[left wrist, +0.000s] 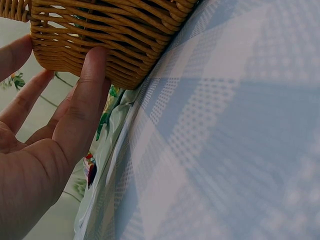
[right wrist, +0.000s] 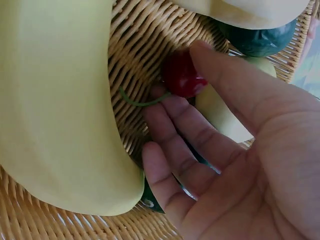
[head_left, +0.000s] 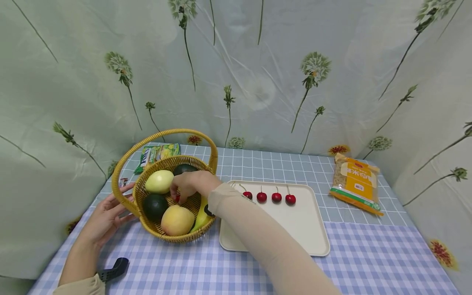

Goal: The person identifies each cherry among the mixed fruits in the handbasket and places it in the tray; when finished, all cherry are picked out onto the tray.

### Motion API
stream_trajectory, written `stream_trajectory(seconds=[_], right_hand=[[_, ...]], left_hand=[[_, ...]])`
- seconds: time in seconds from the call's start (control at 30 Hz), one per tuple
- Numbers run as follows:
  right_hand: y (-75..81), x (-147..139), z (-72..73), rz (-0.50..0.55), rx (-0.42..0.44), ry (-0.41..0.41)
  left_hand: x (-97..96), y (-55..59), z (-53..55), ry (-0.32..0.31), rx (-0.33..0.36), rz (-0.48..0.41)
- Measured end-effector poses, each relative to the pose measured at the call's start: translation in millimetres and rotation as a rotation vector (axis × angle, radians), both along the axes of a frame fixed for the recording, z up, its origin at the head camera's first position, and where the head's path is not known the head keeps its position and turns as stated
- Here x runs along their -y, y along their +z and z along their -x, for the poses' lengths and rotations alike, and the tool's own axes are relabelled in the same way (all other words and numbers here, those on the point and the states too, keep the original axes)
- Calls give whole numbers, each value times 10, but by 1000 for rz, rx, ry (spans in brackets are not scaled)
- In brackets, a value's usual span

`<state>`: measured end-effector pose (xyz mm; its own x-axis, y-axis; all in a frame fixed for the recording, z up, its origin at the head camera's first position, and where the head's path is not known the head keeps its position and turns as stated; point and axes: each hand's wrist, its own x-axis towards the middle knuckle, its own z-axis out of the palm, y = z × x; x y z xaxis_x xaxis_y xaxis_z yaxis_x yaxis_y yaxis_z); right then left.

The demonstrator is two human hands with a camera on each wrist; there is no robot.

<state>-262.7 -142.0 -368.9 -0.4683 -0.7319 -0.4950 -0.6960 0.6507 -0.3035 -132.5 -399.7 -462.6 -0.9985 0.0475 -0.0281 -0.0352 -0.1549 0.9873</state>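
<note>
My right hand point(head_left: 195, 183) reaches inside the wicker basket point(head_left: 167, 236). In the right wrist view it holds a red cherry point(right wrist: 182, 73) between thumb and fingertips, the green stem curving off to the left. Round it in the basket lie a peach point(head_left: 178, 220), a banana point(head_left: 201, 216), a pale yellow-green fruit point(head_left: 159, 182) and two dark green ones, one point(head_left: 155, 207) by the left wall, the other point(head_left: 184, 169) at the back. My left hand point(head_left: 107, 219) rests its extended fingers against the basket's left side, seen close in the left wrist view.
Right of the basket is a cream tray point(head_left: 284, 241) with several cherries point(head_left: 276, 197) in a row, partly behind my right forearm. A green snack packet point(head_left: 158, 153) lies behind the basket. An orange bag point(head_left: 355, 182) lies at the back right.
</note>
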Motion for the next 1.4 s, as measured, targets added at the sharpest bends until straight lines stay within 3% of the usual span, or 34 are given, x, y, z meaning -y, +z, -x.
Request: stream_trajectory(seconds=[0.37, 0.6, 0.93, 1.23, 1.4], right_hand=[[72, 38, -53, -9, -8, -1], [109, 85, -61, -46, -72, 7], [149, 57, -86, -221, -18, -147], [136, 127, -106, -276, -90, -106], [107, 75, -89, -224, -98, -87]], left_hand=[[-6, 7, -12, -1, -3, -1], [11, -3, -12, 18, 10, -3], [11, -12, 18, 14, 15, -7], [-5, -3, 13, 20, 16, -7], [-4, -5, 12, 19, 13, -11]])
